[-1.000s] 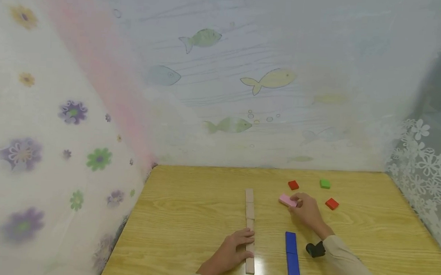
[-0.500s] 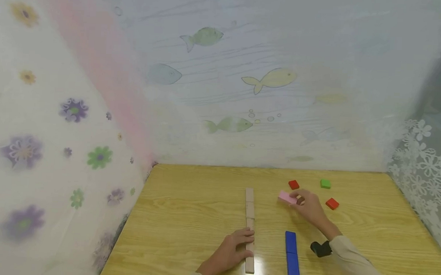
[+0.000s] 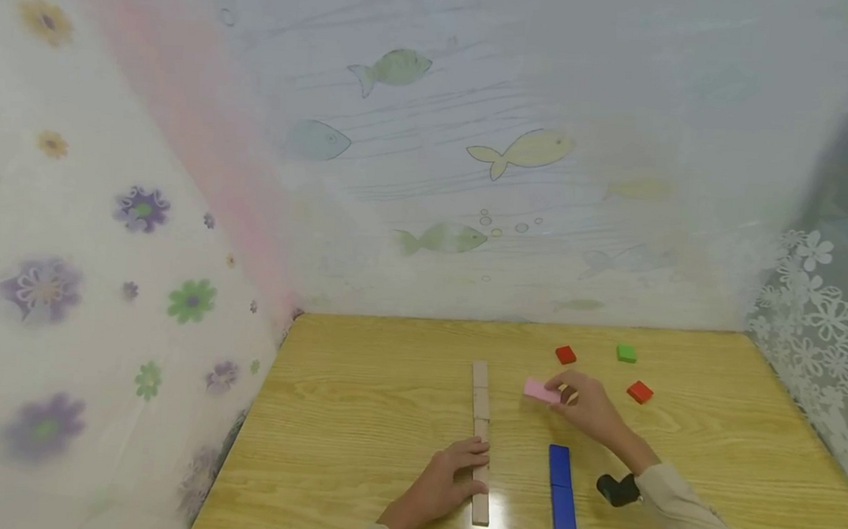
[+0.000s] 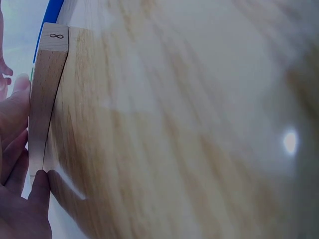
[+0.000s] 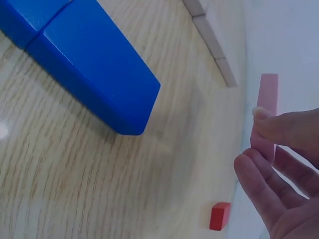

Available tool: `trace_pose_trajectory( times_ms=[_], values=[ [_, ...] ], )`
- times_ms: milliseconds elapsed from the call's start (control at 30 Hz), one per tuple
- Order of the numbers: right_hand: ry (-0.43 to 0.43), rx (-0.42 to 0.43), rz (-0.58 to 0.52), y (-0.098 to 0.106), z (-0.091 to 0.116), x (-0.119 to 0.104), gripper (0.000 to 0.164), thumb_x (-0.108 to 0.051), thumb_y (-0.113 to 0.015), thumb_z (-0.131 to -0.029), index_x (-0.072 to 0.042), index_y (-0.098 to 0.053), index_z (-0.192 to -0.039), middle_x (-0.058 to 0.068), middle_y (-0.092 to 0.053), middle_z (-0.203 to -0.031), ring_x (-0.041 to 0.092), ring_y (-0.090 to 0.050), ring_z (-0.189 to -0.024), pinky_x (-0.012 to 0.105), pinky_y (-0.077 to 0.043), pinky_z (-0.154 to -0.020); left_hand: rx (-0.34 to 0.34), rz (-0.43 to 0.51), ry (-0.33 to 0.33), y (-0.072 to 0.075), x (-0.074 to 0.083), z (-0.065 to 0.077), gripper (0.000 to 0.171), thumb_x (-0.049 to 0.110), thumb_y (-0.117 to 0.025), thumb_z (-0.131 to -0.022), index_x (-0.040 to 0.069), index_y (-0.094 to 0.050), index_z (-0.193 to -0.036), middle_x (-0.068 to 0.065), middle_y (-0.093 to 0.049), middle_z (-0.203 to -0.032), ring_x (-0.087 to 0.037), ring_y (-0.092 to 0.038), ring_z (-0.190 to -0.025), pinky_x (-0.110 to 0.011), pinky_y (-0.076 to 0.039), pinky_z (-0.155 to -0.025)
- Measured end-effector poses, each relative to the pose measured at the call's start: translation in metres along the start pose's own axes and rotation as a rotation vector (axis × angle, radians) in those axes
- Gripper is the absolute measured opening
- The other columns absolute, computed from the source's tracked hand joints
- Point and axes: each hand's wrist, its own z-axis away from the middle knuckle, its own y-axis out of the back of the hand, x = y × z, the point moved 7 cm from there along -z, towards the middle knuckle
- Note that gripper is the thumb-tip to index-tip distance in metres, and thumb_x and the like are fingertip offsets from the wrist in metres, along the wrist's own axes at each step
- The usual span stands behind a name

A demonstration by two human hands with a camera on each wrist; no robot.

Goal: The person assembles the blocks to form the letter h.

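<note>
My right hand [image 3: 591, 410] pinches a pink block [image 3: 541, 391] by its right end, between the wooden row and the red blocks. In the right wrist view the thumb and fingers grip this block [image 5: 268, 94], which looks lifted off the table. A straight row of plain wooden blocks [image 3: 481, 397] lies lengthwise on the table. My left hand [image 3: 439, 486] rests on the near part of that row, thumb and fingertips touching it. An "8" shows on the end of the nearest wooden block [image 4: 50, 74] in the left wrist view.
Two blue blocks [image 3: 562, 491] lie end to end right of the wooden row. Farther back are a red block [image 3: 565, 355], a green block [image 3: 626, 353] and another red block [image 3: 640, 392]. A black device [image 3: 617, 491] sits at the right wrist. Patterned curtains [image 3: 399, 177] border the table.
My right hand has carried the pink block a little to the left, toward the wooden row. The left hand stays where it was on the row.
</note>
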Motion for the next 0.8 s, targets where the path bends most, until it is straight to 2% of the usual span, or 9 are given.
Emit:
trace_pose_trajectory(
  times_ms=[400, 800],
  values=[
    [0.009, -0.096, -0.025, -0.016, 0.004, -0.007, 0.023, 0.006, -0.075, -0.075, -0.002, -0.067, -0.095, 0.009, -0.066, -0.094, 0.018, -0.060, -0.074, 0.027, -0.055, -0.064, 0.010, 0.009, 0.000, 0.001, 0.001, 0.000, 0.044, 0.026, -0.066, -0.088, 0.001, -0.060, -0.124, -0.005, -0.051, -0.138, -0.023, -0.041, -0.132, -0.038, -0.037, -0.106],
    [-0.003, -0.120, -0.024, -0.033, 0.003, -0.005, 0.023, 0.006, -0.076, -0.075, -0.004, -0.067, -0.093, 0.006, -0.065, -0.093, 0.016, -0.059, -0.075, 0.026, -0.054, -0.064, 0.014, -0.011, -0.009, 0.000, -0.001, 0.000, 0.044, 0.028, -0.065, -0.087, 0.002, -0.061, -0.123, -0.004, -0.052, -0.137, -0.023, -0.042, -0.131, -0.038, -0.037, -0.106]
  ],
)
